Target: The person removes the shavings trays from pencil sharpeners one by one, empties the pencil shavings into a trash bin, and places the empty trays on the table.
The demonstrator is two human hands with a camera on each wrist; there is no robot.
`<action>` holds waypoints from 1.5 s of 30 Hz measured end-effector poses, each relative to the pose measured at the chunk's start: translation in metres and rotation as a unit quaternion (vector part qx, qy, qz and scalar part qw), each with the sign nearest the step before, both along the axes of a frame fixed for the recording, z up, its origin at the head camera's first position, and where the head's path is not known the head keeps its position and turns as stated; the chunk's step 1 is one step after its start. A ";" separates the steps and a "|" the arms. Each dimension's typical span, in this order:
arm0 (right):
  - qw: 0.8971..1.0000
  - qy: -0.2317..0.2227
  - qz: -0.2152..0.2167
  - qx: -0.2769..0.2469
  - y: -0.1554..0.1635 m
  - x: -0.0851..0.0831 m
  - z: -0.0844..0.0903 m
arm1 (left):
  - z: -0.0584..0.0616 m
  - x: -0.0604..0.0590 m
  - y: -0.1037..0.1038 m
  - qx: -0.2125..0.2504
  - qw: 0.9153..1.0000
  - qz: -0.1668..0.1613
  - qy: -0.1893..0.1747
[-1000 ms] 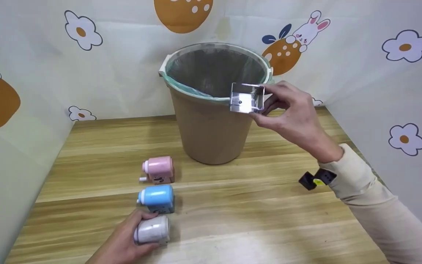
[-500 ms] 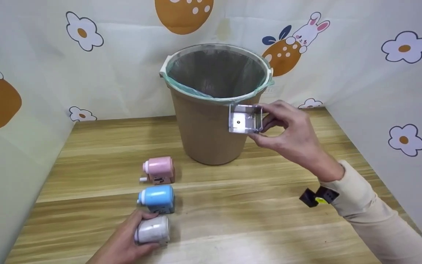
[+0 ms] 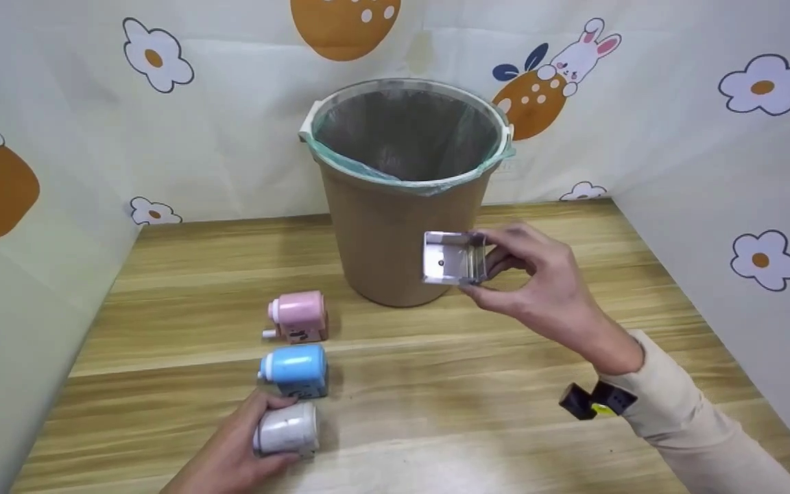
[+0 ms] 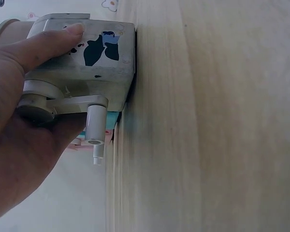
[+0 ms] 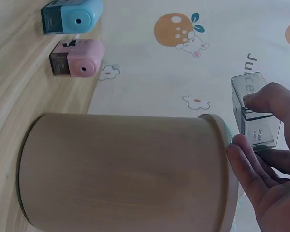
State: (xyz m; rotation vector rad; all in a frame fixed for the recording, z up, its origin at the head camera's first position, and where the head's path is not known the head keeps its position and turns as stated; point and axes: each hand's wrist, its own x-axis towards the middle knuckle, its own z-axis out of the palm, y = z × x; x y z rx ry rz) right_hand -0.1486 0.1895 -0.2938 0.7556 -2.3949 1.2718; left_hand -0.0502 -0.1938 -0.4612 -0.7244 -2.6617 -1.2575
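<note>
A wooden worktop (image 3: 436, 405) fills the lower frame, with a brown bin (image 3: 402, 199) standing at upper centre. Right of centre, the right hand (image 3: 539, 288) pinches a small clear tray (image 3: 455, 259) in its fingers, in the air before the bin's lower wall. At lower left, the left hand (image 3: 230, 453) grips a white sharpener (image 3: 286, 429) resting on the worktop. Just above it stand a blue sharpener (image 3: 294, 371) and a pink sharpener (image 3: 298, 316).

A small clear tray (image 3: 455, 258) is held in the air, while a white sharpener (image 3: 286, 429) is gripped on the table (image 3: 477, 412).
</note>
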 end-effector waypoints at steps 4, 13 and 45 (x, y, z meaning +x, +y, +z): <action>1.000 -0.017 0.001 0.000 -0.001 0.006 -0.005 | 0.000 0.000 0.000 0.008 1.000 -0.004 0.000; 0.998 -0.057 0.013 -0.017 -0.002 0.016 -0.022 | 0.001 0.000 -0.001 0.010 1.000 -0.008 -0.007; 0.987 -0.132 0.082 -0.044 -0.005 0.040 -0.081 | -0.004 -0.005 -0.002 0.034 0.998 -0.040 0.022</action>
